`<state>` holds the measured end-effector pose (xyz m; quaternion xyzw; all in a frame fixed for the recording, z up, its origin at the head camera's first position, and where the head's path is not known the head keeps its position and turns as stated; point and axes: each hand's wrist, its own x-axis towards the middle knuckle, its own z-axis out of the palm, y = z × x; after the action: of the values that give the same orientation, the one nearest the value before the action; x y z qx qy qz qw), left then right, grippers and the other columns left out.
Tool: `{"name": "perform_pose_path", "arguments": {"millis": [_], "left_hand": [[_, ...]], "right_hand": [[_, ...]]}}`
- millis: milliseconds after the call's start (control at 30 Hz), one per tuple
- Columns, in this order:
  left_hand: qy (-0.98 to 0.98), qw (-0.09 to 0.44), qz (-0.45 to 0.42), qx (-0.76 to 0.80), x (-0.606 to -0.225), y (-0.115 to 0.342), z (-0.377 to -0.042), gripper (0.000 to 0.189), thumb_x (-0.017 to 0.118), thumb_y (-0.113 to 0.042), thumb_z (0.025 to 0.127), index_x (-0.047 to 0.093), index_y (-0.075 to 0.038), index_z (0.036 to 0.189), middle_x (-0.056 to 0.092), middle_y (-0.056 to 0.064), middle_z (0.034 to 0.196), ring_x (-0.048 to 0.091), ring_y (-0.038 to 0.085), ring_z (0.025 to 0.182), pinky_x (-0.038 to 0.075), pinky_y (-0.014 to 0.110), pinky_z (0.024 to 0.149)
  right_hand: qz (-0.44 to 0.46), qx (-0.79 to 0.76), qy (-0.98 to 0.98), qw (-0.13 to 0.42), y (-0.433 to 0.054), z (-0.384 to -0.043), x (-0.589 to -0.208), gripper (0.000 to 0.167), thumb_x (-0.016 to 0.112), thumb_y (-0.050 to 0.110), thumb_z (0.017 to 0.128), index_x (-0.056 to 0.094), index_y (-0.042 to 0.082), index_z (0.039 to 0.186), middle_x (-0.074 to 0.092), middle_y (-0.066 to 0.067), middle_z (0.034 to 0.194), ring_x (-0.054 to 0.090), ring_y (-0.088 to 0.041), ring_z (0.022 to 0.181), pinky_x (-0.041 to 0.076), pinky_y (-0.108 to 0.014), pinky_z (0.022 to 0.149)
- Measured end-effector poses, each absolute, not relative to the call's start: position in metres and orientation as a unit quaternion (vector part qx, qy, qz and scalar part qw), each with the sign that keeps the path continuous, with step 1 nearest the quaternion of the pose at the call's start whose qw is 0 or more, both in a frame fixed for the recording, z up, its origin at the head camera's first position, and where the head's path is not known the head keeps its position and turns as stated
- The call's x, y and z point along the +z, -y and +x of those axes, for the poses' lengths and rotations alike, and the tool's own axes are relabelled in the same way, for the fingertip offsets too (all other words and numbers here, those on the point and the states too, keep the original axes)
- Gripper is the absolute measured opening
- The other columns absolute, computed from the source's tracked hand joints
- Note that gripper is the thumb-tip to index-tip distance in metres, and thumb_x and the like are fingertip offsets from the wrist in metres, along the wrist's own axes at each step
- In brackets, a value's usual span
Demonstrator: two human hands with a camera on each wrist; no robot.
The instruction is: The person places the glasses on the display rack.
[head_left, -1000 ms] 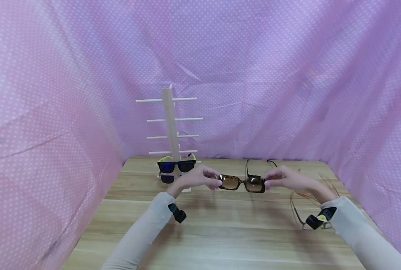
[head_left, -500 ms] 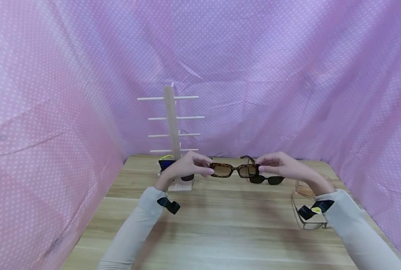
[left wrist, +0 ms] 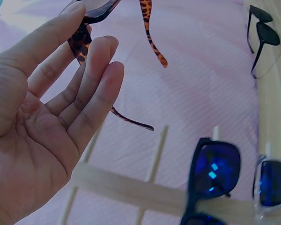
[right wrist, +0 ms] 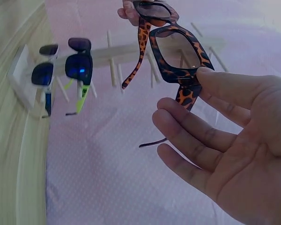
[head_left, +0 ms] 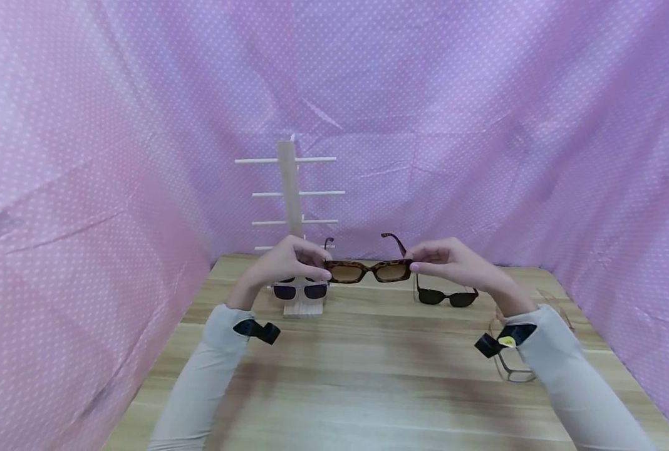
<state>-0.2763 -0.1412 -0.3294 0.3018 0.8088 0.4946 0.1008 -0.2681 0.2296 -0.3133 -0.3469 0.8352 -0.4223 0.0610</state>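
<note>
Tortoiseshell sunglasses (head_left: 370, 272) with brown lenses hang in the air between my hands, temples unfolded and pointing away from me. My left hand (head_left: 284, 263) pinches the frame's left corner between thumb and fingers. At the other corner, my right hand (head_left: 457, 265) pinches the frame near its hinge. Behind my left hand stands a wooden display rack (head_left: 290, 188) with several crossbars. Low on it sit clear-framed sunglasses (head_left: 300, 292) with dark lenses. Just above those are black sunglasses (left wrist: 218, 168) with blue lenses, mostly hidden by my left hand in the head view.
Black sunglasses (head_left: 447, 297) lie on the wooden table (head_left: 368, 388), right of the rack. Thin-framed glasses (head_left: 519, 376) lie farther right, partly behind my right wrist. A pink dotted cloth (head_left: 425, 94) encloses the back and sides.
Both hands have carried the tortoiseshell sunglasses left and upward, toward the rack. The black sunglasses on the table have come into fuller view.
</note>
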Motion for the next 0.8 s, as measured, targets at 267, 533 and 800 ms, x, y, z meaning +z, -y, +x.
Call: {"name": "perform_pose_path", "arguments": {"millis": [267,533,800], "left_hand": [[-0.808,0.099,0.289,0.504,-0.314,0.166,-0.262,0.029,0.082,-0.006,0.085,0.075,0.001,0.112,0.078,-0.001,0.090,0.072,0.011,0.081,0.062,0.026,0.075],[-0.815,0.107,0.280,0.495,-0.313,0.193,-0.255,0.031,0.083,-0.007,0.084,0.074,0.005,0.112,0.077,-0.002,0.087,0.071,0.010,0.078,0.060,0.024,0.069],[-0.821,0.104,0.291,0.480,-0.306,0.213,-0.246,0.028,0.084,-0.006,0.082,0.076,0.003,0.107,0.077,0.001,0.084,0.070,0.010,0.073,0.060,0.025,0.066]], "right_hand": [[-0.363,-0.446,-0.816,0.057,-0.203,-0.265,-0.308,0.020,0.069,0.012,0.098,0.073,0.005,0.117,0.075,-0.011,0.112,0.071,-0.010,0.101,0.059,-0.021,0.090],[-0.375,-0.464,-0.801,0.058,-0.178,-0.267,-0.308,0.021,0.071,0.008,0.096,0.074,0.004,0.117,0.076,-0.011,0.113,0.071,-0.010,0.101,0.060,-0.023,0.090],[-0.399,-0.465,-0.788,0.055,-0.158,-0.269,-0.310,0.021,0.070,0.010,0.097,0.074,0.007,0.117,0.075,-0.009,0.117,0.071,-0.010,0.105,0.060,-0.025,0.092]]}}
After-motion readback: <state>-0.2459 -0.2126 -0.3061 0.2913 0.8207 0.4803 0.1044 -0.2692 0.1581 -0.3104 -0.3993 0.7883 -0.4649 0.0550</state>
